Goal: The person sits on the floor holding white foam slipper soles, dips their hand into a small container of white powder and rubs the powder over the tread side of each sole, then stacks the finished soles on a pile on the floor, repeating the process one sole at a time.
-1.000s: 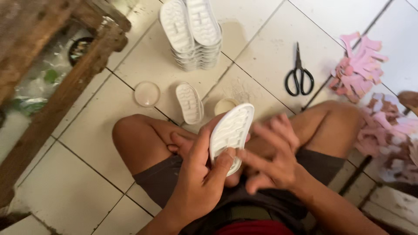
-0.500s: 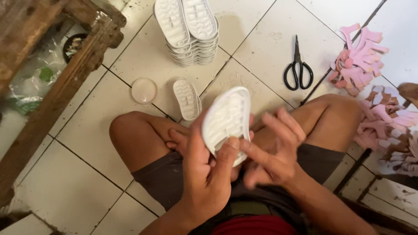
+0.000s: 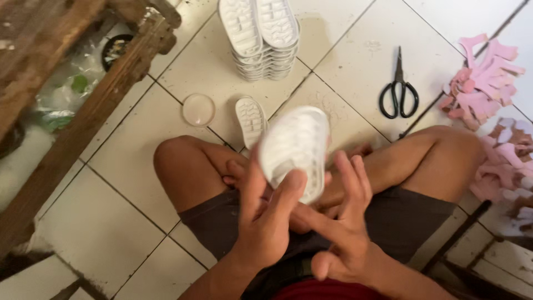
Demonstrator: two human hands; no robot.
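- Since the last frame the small white moulded rubber shoe sole (image 3: 295, 151) has risen and tilted, and it reads blurred.
- Stacked white soles (image 3: 261, 34) and black scissors (image 3: 398, 90) sit on the tiled floor (image 3: 111, 222).
- Left hand (image 3: 266, 222) grips the sole's lower end, above my lap.
- Right hand (image 3: 341, 222) is open, fingers spread, just beside it.
- I'd judge it light and bendy; best held by its edges.
- Long axis near upright, leaning left.

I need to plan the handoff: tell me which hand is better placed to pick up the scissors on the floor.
Probably the right hand: it is open with spread fingers, holds nothing, and sits on the same side as the black scissors. The left hand is wrapped around the white shoe sole.
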